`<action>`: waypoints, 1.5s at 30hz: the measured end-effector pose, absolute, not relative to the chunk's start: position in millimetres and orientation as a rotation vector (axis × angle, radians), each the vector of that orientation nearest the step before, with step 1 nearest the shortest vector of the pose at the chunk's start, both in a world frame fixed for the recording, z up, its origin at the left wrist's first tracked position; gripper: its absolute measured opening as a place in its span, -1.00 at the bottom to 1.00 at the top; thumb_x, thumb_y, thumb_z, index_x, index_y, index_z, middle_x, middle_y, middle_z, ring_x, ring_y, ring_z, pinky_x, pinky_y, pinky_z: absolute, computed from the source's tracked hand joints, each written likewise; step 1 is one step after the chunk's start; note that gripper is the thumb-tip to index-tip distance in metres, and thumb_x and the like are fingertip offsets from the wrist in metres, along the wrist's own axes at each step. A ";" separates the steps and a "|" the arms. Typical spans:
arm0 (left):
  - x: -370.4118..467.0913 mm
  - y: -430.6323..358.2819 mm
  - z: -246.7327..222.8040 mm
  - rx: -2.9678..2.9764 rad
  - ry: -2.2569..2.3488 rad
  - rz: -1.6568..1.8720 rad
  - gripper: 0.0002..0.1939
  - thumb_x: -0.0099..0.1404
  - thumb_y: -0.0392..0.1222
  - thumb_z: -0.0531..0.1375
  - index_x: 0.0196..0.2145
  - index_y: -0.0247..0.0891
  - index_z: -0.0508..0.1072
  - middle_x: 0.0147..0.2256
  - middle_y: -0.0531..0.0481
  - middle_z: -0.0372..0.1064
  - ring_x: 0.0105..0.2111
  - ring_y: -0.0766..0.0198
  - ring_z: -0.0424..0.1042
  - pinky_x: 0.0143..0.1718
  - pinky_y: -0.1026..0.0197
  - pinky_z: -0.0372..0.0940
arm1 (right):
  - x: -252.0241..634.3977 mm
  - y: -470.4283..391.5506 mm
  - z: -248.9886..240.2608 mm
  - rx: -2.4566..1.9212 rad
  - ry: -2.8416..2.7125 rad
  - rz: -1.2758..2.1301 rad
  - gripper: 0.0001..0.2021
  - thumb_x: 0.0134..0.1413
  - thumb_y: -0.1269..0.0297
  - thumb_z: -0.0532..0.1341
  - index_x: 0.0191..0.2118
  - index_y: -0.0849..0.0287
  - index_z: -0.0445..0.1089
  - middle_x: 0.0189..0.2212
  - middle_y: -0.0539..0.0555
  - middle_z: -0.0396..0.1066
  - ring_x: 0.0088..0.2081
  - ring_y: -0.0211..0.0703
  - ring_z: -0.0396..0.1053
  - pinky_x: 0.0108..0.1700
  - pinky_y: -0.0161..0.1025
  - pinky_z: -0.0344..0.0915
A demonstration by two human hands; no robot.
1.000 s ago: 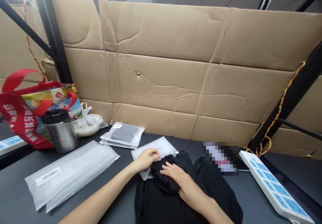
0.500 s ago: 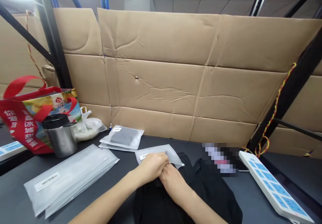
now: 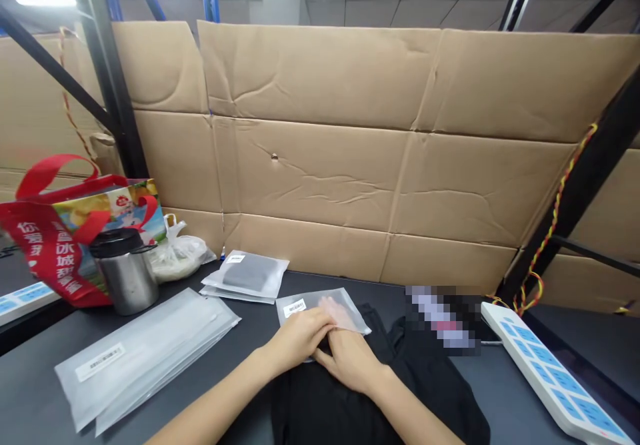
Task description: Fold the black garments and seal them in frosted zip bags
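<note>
A frosted plastic bag (image 3: 320, 298) with a barcode label (image 3: 295, 308) lies in front of both hands. My left hand (image 3: 301, 334) is closed on its near edge, fingers pressed together. My right hand (image 3: 350, 354) has its fingers inside the bag, showing pale through the film, with the thumb outside near the left fingers. Those fingers look stretched out; whether they hold anything I cannot make out. Black cloth (image 3: 340, 405) lies bunched under my wrists and spreads to the right.
Long frosted packets (image 3: 150, 352) are stacked at left, smaller packets (image 3: 253, 275) behind. A steel cup (image 3: 127, 278), a red bag (image 3: 50, 245) and a knotted plastic bag (image 3: 180, 255) stand at the back left. A power strip (image 3: 555, 372) lies right; a cardboard wall (image 3: 320, 145) closes the back.
My right fingers have slid into the bag and now show through its film. My left hand has shifted off the label, which is now fully visible. The whole view has shifted slightly.
</note>
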State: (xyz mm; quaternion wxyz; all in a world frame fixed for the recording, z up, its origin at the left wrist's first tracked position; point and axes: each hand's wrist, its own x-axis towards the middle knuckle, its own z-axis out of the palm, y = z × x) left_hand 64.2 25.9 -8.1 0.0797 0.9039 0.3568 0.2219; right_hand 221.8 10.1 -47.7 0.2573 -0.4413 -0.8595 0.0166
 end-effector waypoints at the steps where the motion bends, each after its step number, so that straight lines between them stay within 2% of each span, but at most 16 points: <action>1: 62.0 24.7 -8.5 2.699 1.079 0.671 -0.76 0.42 -0.24 -0.04 -0.19 -0.19 0.42 -0.28 -0.01 0.43 -0.26 0.24 0.43 -0.22 0.27 0.27 | 224.7 3.5 -47.5 -1.206 -2.333 0.042 -0.51 0.17 0.21 0.16 0.17 0.32 0.21 0.09 0.32 0.31 0.13 0.17 0.25 0.16 0.11 0.16; 4: 58.4 18.2 -6.6 2.710 1.160 0.689 -0.85 0.34 -0.10 0.09 -0.20 -0.20 0.36 -0.32 0.00 0.38 -0.29 0.18 0.39 -0.26 0.22 0.26 | 239.2 -13.6 -43.7 -1.164 -2.345 0.033 -0.71 0.22 0.36 0.07 0.04 0.19 0.31 -0.04 0.18 0.40 0.01 0.02 0.35 0.05 -0.04 0.29; 7: 59.6 10.0 -3.3 2.763 1.241 0.640 -0.70 0.18 -0.02 0.23 -0.20 -0.19 0.30 -0.26 -0.02 0.34 -0.24 0.11 0.37 -0.24 0.17 0.25 | 257.3 -19.6 -37.5 -1.138 -2.319 -0.024 -0.79 0.24 0.42 0.01 -0.13 0.12 0.36 -0.21 0.09 0.42 -0.14 -0.05 0.38 -0.11 -0.11 0.35; 10: 63.8 4.2 -2.3 2.827 1.271 0.565 -0.63 0.13 0.01 0.26 -0.19 -0.18 0.26 -0.20 -0.04 0.32 -0.19 0.07 0.36 -0.22 0.15 0.25 | 267.3 -17.6 -35.6 -1.129 -2.328 -0.079 -0.80 0.25 0.42 0.01 -0.21 0.13 0.37 -0.28 0.08 0.40 -0.21 -0.05 0.37 -0.17 -0.12 0.35; 12: 66.5 2.6 -3.4 2.874 1.283 0.537 -0.72 0.21 -0.04 0.21 -0.19 -0.17 0.24 -0.17 -0.05 0.30 -0.18 0.08 0.35 -0.22 0.17 0.24 | 267.6 -16.5 -36.8 -1.118 -2.366 -0.077 -0.76 0.25 0.45 -0.02 -0.18 0.13 0.38 -0.27 0.09 0.43 -0.20 -0.06 0.39 -0.17 -0.13 0.36; 15: 67.4 3.3 -7.7 2.945 1.211 0.434 -0.92 0.31 -0.30 0.04 -0.23 -0.17 0.23 -0.22 -0.01 0.29 -0.25 0.19 0.35 -0.30 0.24 0.22 | 265.5 -19.6 -38.2 -1.075 -2.392 -0.057 -0.71 0.26 0.47 -0.04 -0.08 0.13 0.38 -0.20 0.10 0.46 -0.15 -0.06 0.41 -0.12 -0.13 0.38; 17: 65.8 4.7 -12.3 2.973 1.144 0.346 -0.83 0.29 -0.42 -0.02 -0.26 -0.17 0.22 -0.26 0.02 0.28 -0.32 0.24 0.35 -0.37 0.28 0.20 | 267.3 -23.7 -37.4 -0.975 -2.412 -0.059 -0.70 0.27 0.45 -0.04 -0.03 0.11 0.36 -0.13 0.10 0.46 -0.09 -0.08 0.41 -0.03 -0.14 0.36; 21: 61.1 5.5 -19.7 3.004 1.143 0.274 -0.78 0.23 -0.47 -0.01 -0.25 -0.18 0.21 -0.27 0.01 0.27 -0.35 0.24 0.34 -0.42 0.28 0.18 | 281.2 -27.4 -33.8 -0.914 -2.431 -0.161 -0.75 0.26 0.40 0.03 -0.01 0.11 0.34 -0.07 0.12 0.43 -0.04 -0.07 0.38 0.01 -0.12 0.33; 24: 60.5 3.6 -20.1 3.067 1.120 0.285 -0.85 0.25 -0.41 0.04 -0.27 -0.19 0.22 -0.25 -0.01 0.27 -0.31 0.20 0.33 -0.32 0.24 0.22 | 293.3 -22.7 -33.8 -1.133 -2.307 -0.251 -0.70 0.15 0.41 0.14 0.02 0.14 0.29 0.03 0.19 0.33 0.07 0.07 0.27 0.06 0.02 0.28; 26: 61.5 2.7 -19.6 3.064 1.122 0.328 -0.93 0.30 -0.24 0.11 -0.28 -0.19 0.22 -0.23 -0.02 0.27 -0.27 0.17 0.33 -0.25 0.20 0.25 | 298.6 -18.5 -35.8 -1.234 -2.245 -0.223 -0.68 0.11 0.44 0.16 0.00 0.13 0.28 0.06 0.19 0.29 0.08 0.06 0.26 0.05 0.01 0.28; 29: 64.4 3.5 -21.5 3.019 1.221 0.360 -0.81 0.32 -0.08 0.14 -0.24 -0.21 0.22 -0.20 -0.04 0.27 -0.22 0.12 0.34 -0.25 0.17 0.28 | 301.5 -14.6 -39.5 -1.264 -2.254 -0.144 -0.69 0.10 0.49 0.16 -0.03 0.09 0.26 0.04 0.14 0.30 0.04 -0.01 0.30 0.01 -0.07 0.31; 33: 71.6 6.2 -26.1 3.011 1.322 0.247 -0.88 0.33 -0.30 0.07 -0.17 -0.21 0.20 -0.17 -0.05 0.28 -0.20 0.13 0.36 -0.32 0.19 0.31 | 300.5 -14.2 -40.2 -1.327 -2.277 -0.051 -0.69 0.08 0.61 0.09 -0.12 0.09 0.26 -0.13 0.08 0.39 -0.12 -0.08 0.37 -0.12 -0.17 0.34; 35: 76.2 6.3 -26.8 3.022 1.321 0.142 -0.77 0.27 -0.46 0.04 -0.16 -0.20 0.20 -0.16 -0.06 0.28 -0.22 0.14 0.37 -0.34 0.20 0.31 | 299.5 -14.4 -39.5 -1.367 -2.290 -0.009 -0.74 0.11 0.61 0.03 -0.19 0.10 0.28 -0.26 0.05 0.40 -0.22 -0.10 0.39 -0.20 -0.21 0.34; 38: 79.3 4.6 -24.2 3.063 1.262 -0.001 -0.63 0.14 -0.59 0.01 -0.17 -0.21 0.22 -0.14 -0.08 0.28 -0.23 0.13 0.36 -0.32 0.18 0.31 | 299.4 -14.3 -39.7 -1.386 -2.291 0.032 -0.74 0.15 0.59 -0.02 -0.22 0.12 0.30 -0.30 0.06 0.41 -0.25 -0.11 0.40 -0.23 -0.22 0.34; 41: 71.5 1.4 -16.2 3.051 1.189 -0.015 -0.63 0.13 -0.57 0.02 -0.17 -0.22 0.23 -0.14 -0.08 0.28 -0.22 0.14 0.35 -0.26 0.17 0.32 | 304.4 -14.4 -40.8 -1.368 -2.261 0.106 -0.71 0.15 0.57 -0.02 -0.18 0.12 0.35 -0.24 0.07 0.45 -0.20 -0.12 0.41 -0.15 -0.21 0.34; 45: 54.0 -6.1 -2.2 2.970 1.032 0.066 -0.76 0.20 -0.44 0.06 -0.19 -0.22 0.27 -0.16 -0.05 0.29 -0.21 0.20 0.35 -0.16 0.22 0.30 | 319.6 -18.4 -39.9 -1.317 -2.260 0.204 -0.64 0.08 0.48 0.07 -0.03 0.07 0.37 0.00 0.07 0.40 0.09 -0.08 0.28 0.16 -0.12 0.17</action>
